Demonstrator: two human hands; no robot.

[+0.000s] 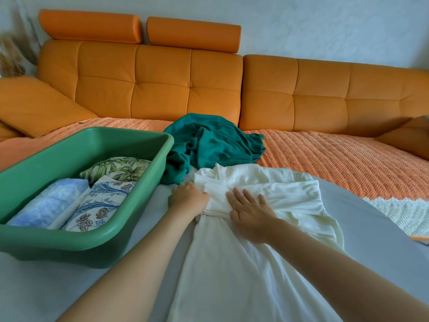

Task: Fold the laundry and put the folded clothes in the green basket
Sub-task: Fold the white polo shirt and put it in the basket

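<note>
So the white garment (232,263) is laid out on the table (58,287), running from the bottom edge of the view up to a bunched, creased part in the middle. The left hand (188,199) sits at the left edge of that bunched part with its fingers curled into the fabric, pinching a fold of it. The right hand (251,213) lies flat on the cloth just beside it, fingers straight and a bit spread, palm down. The two hands are close but not touching (there's a strip of fabric between them). The basket (69,249) is on the table left of the garment, near the left forearm, and it's got three folded pieces side by side: a blue one (48,205), a floral one (97,210) and a leaf-print one (116,168) behind those. A teal garment (216,140) is crumpled in a heap right behind the white one, touching the basket's far corner. Past that there's an orange blanket (336,159) and an orange sofa (162,84) against the wall.
</note>
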